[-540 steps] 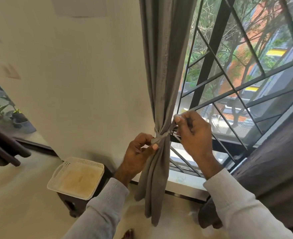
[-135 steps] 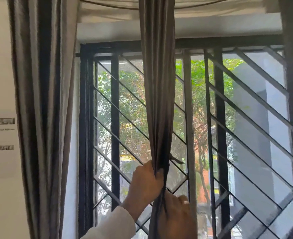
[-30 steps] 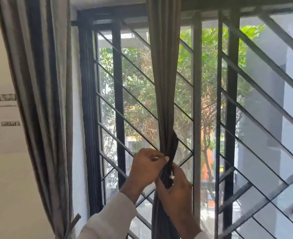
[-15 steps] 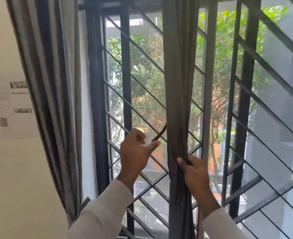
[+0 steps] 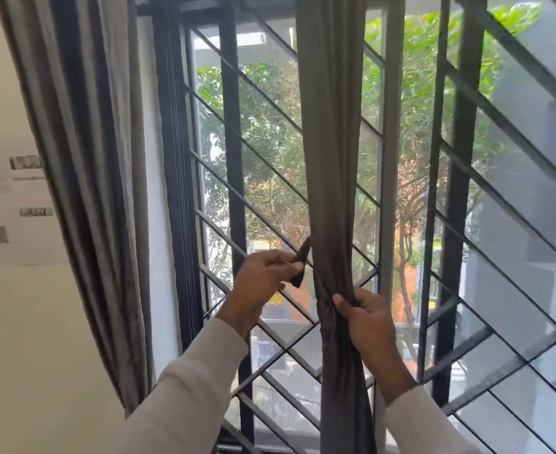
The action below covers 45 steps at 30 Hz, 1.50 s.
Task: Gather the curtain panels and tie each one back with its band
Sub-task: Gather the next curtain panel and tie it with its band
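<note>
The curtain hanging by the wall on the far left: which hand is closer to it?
The left. The left hand pinches the band between the far-left curtain and the gathered middle panel. The right hand grips that middle panel, farther from it.

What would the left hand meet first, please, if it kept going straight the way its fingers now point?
Probably the gathered curtain panel. The left hand, pinching the dark tie band, points its fingers rightward at the panel, with only a narrow gap between. Depth is unclear, so it might instead pass behind the panel toward the window grille.
</note>
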{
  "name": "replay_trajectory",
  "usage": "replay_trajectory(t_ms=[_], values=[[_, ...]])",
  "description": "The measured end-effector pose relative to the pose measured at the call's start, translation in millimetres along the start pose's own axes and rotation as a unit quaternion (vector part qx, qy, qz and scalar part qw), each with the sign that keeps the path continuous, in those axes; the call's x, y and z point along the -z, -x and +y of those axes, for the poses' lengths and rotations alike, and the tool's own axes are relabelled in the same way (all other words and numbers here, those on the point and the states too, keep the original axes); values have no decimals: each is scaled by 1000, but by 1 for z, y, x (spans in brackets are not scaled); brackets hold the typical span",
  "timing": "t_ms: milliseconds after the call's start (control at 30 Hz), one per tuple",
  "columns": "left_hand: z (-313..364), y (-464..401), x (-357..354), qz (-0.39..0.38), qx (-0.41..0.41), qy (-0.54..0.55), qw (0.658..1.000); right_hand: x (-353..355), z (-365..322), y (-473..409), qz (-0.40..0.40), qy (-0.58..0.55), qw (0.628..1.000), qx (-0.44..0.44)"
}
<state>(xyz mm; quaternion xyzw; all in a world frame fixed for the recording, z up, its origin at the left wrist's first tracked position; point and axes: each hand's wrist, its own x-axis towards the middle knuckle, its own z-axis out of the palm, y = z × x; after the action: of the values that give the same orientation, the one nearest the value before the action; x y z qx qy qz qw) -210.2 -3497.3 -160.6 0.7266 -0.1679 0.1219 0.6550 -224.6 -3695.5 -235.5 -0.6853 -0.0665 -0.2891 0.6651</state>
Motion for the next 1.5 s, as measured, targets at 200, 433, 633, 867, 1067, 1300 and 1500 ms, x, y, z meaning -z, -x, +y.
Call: replay_trajectory(t_ms=[200,433,633,867,1067,1300,1500], values=[[25,19,-9,6,-310,-189,932,-6,-2,17,110,223,955,160],[58,21,-26,-113,-444,-445,770,-9,-2,46,157,379,865,289],[74,20,-29,-62,-548,-532,642,3,-4,52,114,256,911,301],[81,31,-19,-103,-554,-436,702,27,-25,48,88,-8,973,213],[70,49,-16,-86,-546,-385,739,41,-37,69,88,168,903,385],[85,50,-20,-57,-531,-295,792,38,-58,63,35,164,879,447],[102,45,-18,-75,-480,-266,833,42,-71,55,9,193,850,490]])
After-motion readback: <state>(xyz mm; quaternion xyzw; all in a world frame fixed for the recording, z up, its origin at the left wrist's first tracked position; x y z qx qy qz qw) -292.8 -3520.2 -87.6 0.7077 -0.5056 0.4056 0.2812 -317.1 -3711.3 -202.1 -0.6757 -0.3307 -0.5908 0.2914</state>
